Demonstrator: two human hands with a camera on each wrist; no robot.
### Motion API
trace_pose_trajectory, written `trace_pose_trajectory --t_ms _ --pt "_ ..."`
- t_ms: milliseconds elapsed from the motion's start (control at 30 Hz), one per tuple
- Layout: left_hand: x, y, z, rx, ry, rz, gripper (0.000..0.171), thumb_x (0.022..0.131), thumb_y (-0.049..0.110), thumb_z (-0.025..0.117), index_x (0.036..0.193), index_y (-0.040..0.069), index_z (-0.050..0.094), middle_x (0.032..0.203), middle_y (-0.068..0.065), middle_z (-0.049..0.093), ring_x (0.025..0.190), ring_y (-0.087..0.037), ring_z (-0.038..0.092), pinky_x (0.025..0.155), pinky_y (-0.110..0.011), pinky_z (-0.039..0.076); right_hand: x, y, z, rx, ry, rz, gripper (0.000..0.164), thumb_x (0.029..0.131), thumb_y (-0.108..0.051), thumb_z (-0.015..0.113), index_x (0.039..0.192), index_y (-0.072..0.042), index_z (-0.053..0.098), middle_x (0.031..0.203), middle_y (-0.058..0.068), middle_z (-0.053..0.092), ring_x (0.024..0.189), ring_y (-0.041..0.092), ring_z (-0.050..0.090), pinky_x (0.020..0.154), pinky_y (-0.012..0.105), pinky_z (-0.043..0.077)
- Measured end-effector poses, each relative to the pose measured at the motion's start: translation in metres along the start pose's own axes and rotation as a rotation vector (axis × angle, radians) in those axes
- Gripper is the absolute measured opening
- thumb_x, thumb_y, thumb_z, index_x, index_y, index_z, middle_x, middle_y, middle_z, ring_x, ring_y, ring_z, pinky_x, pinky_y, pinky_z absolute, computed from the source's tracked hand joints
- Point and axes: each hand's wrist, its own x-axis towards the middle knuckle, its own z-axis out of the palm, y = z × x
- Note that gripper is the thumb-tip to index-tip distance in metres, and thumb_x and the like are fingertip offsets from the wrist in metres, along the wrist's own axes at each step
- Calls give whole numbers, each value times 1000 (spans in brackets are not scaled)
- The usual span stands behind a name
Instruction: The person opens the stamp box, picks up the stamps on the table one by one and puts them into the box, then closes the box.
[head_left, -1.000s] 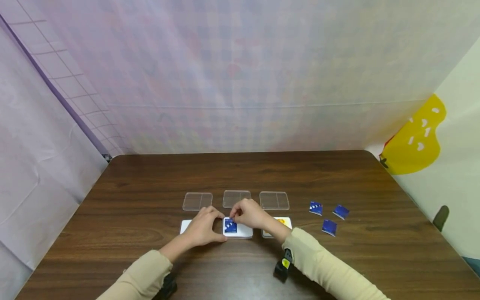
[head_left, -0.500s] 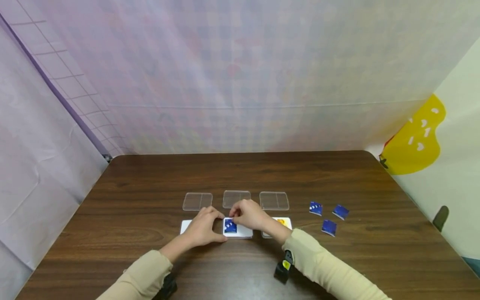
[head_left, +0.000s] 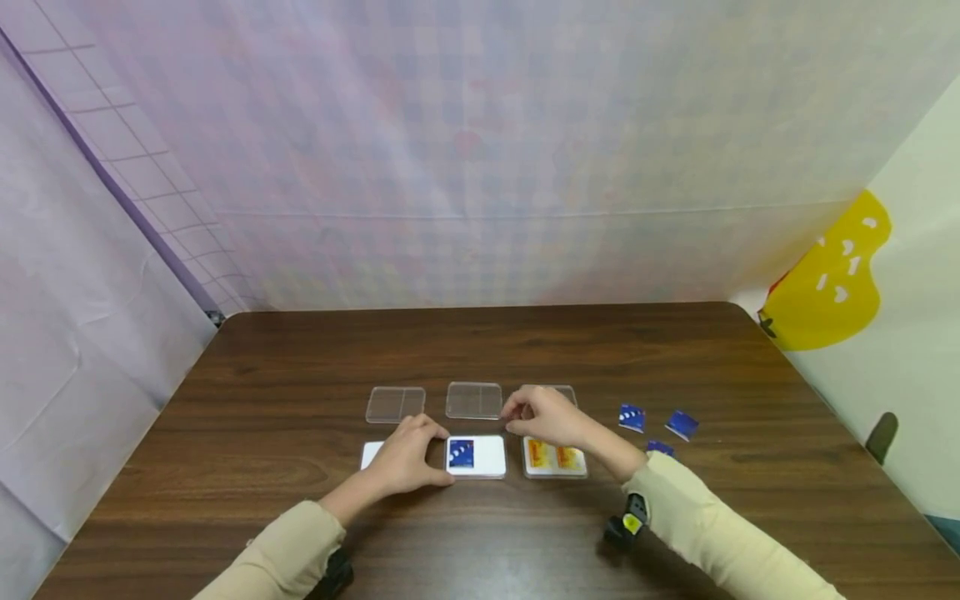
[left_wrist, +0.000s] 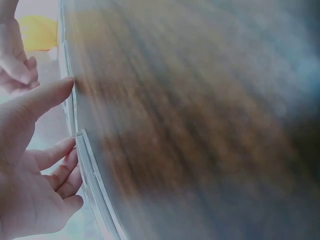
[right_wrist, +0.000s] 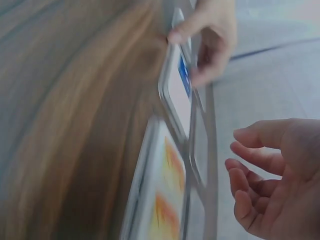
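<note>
A flat clear case with a white face (head_left: 489, 457) lies at the middle of the row, a small blue printed square (head_left: 461, 453) on its left half. My left hand (head_left: 406, 456) holds this case at its left end, thumb at the near corner and forefinger at the far one. It partly hides another white case (head_left: 370, 452) on the left. My right hand (head_left: 551, 415) hovers over the right-hand clear lid (head_left: 564, 390), fingers loosely bent with nothing between them. Nearer me, the right case (right_wrist: 159, 187) bears two yellow-orange squares (head_left: 538, 453).
Two other clear lids, the left (head_left: 395, 404) and the middle (head_left: 474, 401), lie behind the cases. Loose blue squares (head_left: 681, 424) lie to the right on the brown wooden table (head_left: 300, 358), one partly behind the right sleeve (head_left: 712, 517). A patterned cloth (head_left: 480, 167) hangs beyond the table.
My right hand has left the blue square on the middle case and moved right and away from me, uncovering the right case. My left hand stays in place.
</note>
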Motion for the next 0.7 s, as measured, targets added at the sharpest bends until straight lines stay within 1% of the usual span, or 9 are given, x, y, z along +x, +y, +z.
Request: trace_pose_trajectory --t_ms 67,133,267,433,567,700 --pt "0 0 0 1 0 1 59 59 34 81 105 2 62 99 -5 55 94 -21 49 84 -37 43 -8 8 -10 -22 3 16 13 77 -10 66 88 -3 67 76 -4 60 64 5 49 59 20 42" --pt "0 0 0 0 1 2 59 59 34 81 105 2 62 99 -5 56 94 -21 49 84 -37 43 -16 17 -20 -21 5 43 15 77 -10 66 89 -2 66 76 -3 60 62 6 49 57 21 42" --pt "0 0 -1 0 1 -2 59 59 34 81 105 2 62 99 -6 56 95 -22 49 85 -38 43 -32 36 -38 6 4 89 15 78 -9 66 90 -1 65 77 -1 62 60 7 49 55 22 43" --pt "0 0 -2 5 3 2 59 59 34 81 105 2 62 98 -6 56 94 -22 49 85 -38 43 -51 62 -54 61 -14 139 16 79 -11 66 91 -1 65 81 0 64 65 8 53 58 23 45" --pt "0 0 -1 1 3 3 59 59 34 81 105 2 62 98 -6 56 94 -22 49 84 -38 43 -65 79 -65 95 -9 177 19 80 -13 67 93 1 64 80 1 63 65 9 54 57 23 45" --pt "0 1 -1 -5 3 7 58 59 33 81 105 2 62 98 -7 56 93 -22 49 83 -38 44 -79 96 -74 45 31 199 22 78 -14 69 93 2 64 81 2 64 66 8 56 59 23 46"
